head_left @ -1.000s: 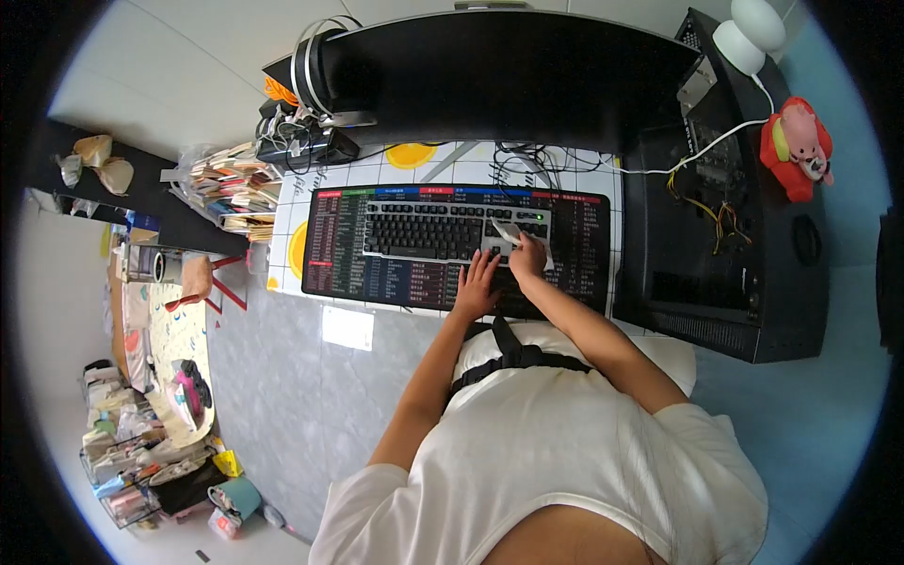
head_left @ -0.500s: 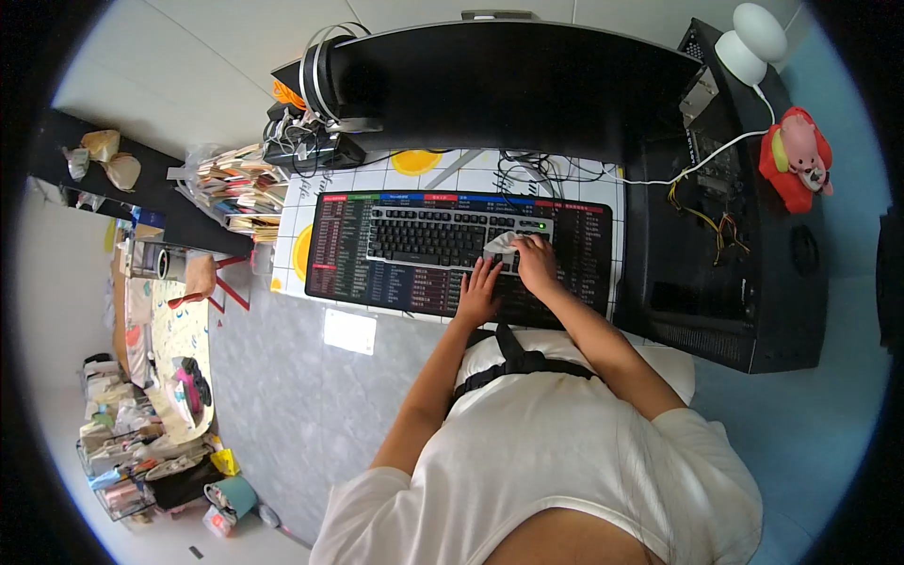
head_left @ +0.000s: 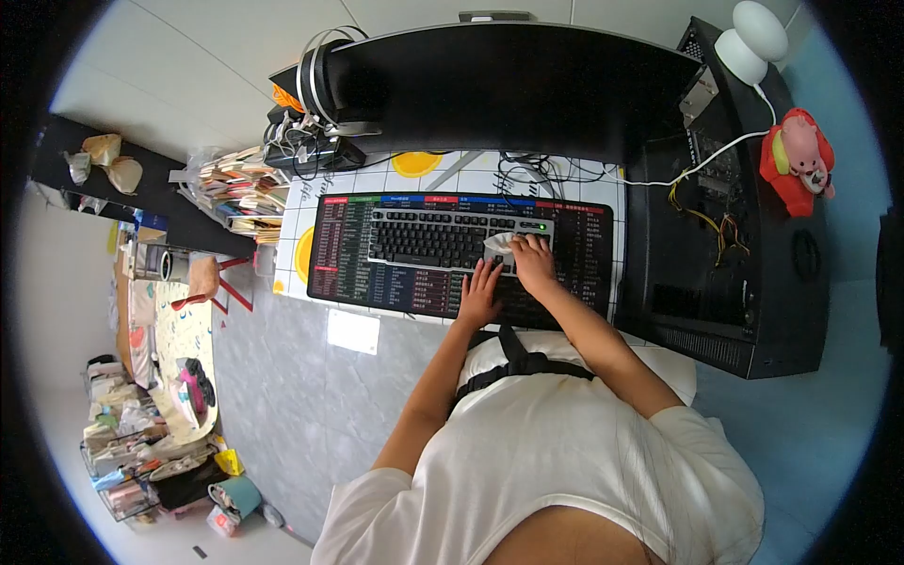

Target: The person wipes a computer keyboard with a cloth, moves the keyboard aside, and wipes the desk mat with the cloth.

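A silver-framed keyboard with black keys [head_left: 424, 237] lies on a dark printed desk mat [head_left: 339, 282]. My right hand [head_left: 535, 262] is over the keyboard's right part, its fingers closed on a white cloth or tissue [head_left: 499, 244] that rests against the keys. At the keyboard's lower edge is my left hand [head_left: 479, 294], fingers spread, fingertips touching the edge and the palm over the mat.
Behind the mat stands a wide dark monitor [head_left: 518, 89], with loose cables below it. An open black computer case [head_left: 687, 273] is at the right, beside a red and pink plush toy [head_left: 797, 162]. Papers [head_left: 247, 188] are stacked at the left.
The white cloth has gone from raised and folded to lower and bunched against the keys, with my right hand flatter over it. My left hand has stayed near the keyboard's lower edge.
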### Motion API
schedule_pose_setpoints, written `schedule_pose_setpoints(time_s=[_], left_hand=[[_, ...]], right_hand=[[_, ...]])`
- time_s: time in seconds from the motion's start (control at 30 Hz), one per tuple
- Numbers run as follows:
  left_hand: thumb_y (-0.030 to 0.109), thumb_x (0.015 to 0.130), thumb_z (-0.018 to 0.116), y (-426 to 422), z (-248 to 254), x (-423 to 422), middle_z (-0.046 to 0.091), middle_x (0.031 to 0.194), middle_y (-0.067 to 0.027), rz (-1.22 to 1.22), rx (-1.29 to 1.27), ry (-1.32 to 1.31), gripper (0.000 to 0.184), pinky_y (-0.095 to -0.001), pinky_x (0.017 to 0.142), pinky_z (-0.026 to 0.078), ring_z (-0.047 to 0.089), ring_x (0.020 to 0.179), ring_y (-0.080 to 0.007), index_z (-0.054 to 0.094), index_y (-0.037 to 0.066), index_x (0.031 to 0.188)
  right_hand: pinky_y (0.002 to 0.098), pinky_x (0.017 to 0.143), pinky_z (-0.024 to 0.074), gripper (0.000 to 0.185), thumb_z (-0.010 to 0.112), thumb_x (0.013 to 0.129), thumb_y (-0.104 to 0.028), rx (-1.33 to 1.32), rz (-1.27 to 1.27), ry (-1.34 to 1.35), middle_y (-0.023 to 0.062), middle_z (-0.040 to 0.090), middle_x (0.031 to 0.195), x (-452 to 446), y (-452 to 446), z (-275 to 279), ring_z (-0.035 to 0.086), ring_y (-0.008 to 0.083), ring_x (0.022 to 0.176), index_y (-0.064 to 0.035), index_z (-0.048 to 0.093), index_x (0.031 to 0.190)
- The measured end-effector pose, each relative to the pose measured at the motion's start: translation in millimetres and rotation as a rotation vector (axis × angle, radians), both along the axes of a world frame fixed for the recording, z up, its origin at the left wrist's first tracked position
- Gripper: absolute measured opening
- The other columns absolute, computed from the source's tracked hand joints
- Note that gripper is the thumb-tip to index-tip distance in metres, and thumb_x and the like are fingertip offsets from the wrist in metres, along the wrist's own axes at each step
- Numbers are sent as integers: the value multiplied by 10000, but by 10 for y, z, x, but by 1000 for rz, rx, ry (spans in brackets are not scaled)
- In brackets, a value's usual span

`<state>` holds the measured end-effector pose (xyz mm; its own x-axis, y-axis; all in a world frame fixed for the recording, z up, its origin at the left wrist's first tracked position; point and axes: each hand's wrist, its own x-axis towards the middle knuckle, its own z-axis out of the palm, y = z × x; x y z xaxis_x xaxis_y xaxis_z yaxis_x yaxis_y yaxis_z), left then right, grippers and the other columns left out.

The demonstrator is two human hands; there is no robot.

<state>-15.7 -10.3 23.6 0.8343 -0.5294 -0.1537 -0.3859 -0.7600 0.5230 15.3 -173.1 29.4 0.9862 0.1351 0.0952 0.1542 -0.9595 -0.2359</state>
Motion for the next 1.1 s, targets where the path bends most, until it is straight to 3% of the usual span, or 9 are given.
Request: schedule_pose_setpoints(time_s=[0.2, 0.43, 0.53, 0.7, 0.83, 1.0, 1.1], left_hand=[[141, 692, 576, 31, 44, 7, 125, 1406, -68, -11, 11, 19, 766, -489, 1010, 114, 56, 1306, -255, 179, 217, 1343], [165, 710, 591, -11, 59, 1, 111, 1409, -64, -8, 39, 27, 765, -494, 1002, 136, 53, 1306, -257, 169, 216, 1345], [166, 701, 604, 10, 31, 0, 107, 1410, -61, -20, 41, 7, 780, -494, 1003, 142, 53, 1306, -257, 166, 218, 1345], [179, 672, 613, 14, -33, 23, 147, 1402, -39, -6, 17, -33, 773, -518, 992, 162, 79, 1305, -241, 206, 214, 1328], [178, 649, 624, 31, -65, 9, 171, 1392, -56, 0, 1, -42, 788, -523, 986, 174, 87, 1304, -244, 217, 210, 1324], [178, 693, 594, 36, -98, 0, 161, 1390, -93, -11, 25, -18, 761, -497, 1005, 129, 62, 1305, -257, 191, 213, 1338], [186, 697, 584, 35, -82, 14, 161, 1390, -92, -15, 36, 1, 755, -500, 1004, 127, 63, 1305, -258, 187, 213, 1339]], right_hand=[[367, 882, 343, 295, 493, 724, -34, 72, -154, 6, 50, 528, 1065, -30, 16, -105, 453, 239, 991, -40, 517, 1018], [362, 857, 354, 258, 476, 751, -38, 164, -54, -57, 59, 529, 1049, -54, -48, -78, 457, 237, 983, -41, 527, 1004], [360, 845, 357, 248, 471, 757, -36, 38, -23, -92, 66, 529, 1052, -19, -2, -59, 458, 235, 987, -44, 537, 995], [363, 893, 342, 243, 464, 775, -71, 70, -144, 159, 63, 530, 1049, -1, -44, 38, 459, 242, 993, -52, 543, 1004], [360, 941, 317, 295, 467, 740, -53, 43, 129, -233, 69, 508, 1122, -157, -117, -191, 435, 234, 1068, -58, 544, 1025], [358, 941, 315, 309, 478, 724, -47, -4, 178, -163, 42, 521, 1113, -171, -169, -107, 436, 229, 1073, -55, 544, 1025], [359, 939, 315, 316, 495, 708, -32, 198, 116, -103, 40, 535, 1083, -148, -168, -70, 439, 232, 1060, -66, 547, 1018]])
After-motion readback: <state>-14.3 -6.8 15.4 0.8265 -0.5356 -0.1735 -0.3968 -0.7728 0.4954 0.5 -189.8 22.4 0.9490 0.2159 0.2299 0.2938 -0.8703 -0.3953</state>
